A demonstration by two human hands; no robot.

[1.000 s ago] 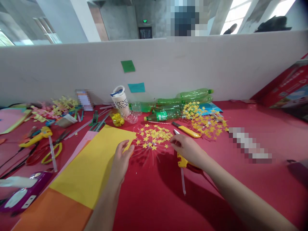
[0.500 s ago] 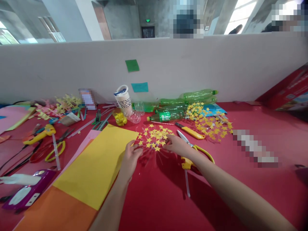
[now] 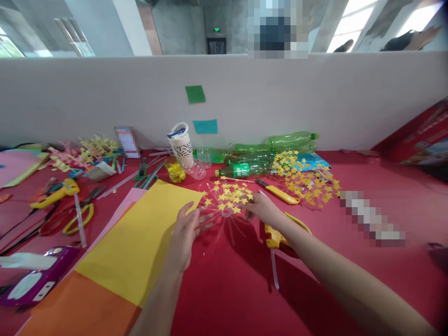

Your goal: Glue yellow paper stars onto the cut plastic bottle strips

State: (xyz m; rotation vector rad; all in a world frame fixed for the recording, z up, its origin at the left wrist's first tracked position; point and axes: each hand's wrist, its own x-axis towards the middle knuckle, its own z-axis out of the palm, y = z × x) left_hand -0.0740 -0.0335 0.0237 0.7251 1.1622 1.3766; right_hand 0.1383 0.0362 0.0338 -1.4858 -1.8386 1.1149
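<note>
A clear plastic piece with many thin strips, tipped with yellow paper stars (image 3: 229, 193), is between my two hands above the red table. My left hand (image 3: 185, 231) is at its left side, fingers apart, with nothing held in it. My right hand (image 3: 261, 208) is at its right edge with fingers bent close to the stars; whether they grip a strip is too small to tell. A second cluster of yellow stars (image 3: 311, 184) lies farther back on the right. Scissors with yellow handles (image 3: 297, 223) and a yellow glue gun (image 3: 275, 237) lie partly under my right forearm.
Yellow paper (image 3: 140, 238) and orange paper (image 3: 80, 303) lie at left. Green bottles (image 3: 241, 169), a white cup (image 3: 182, 144) and a yellow cutter (image 3: 283, 194) are farther back. Another glue gun (image 3: 58, 193) and a purple device (image 3: 42, 275) sit far left. A white partition (image 3: 140, 98) stands behind.
My left hand has opened away from the star piece, its fingers spreading. The star piece has tilted, showing its clear centre and strips. My right hand has shifted slightly right, with its fingers bent lower.
</note>
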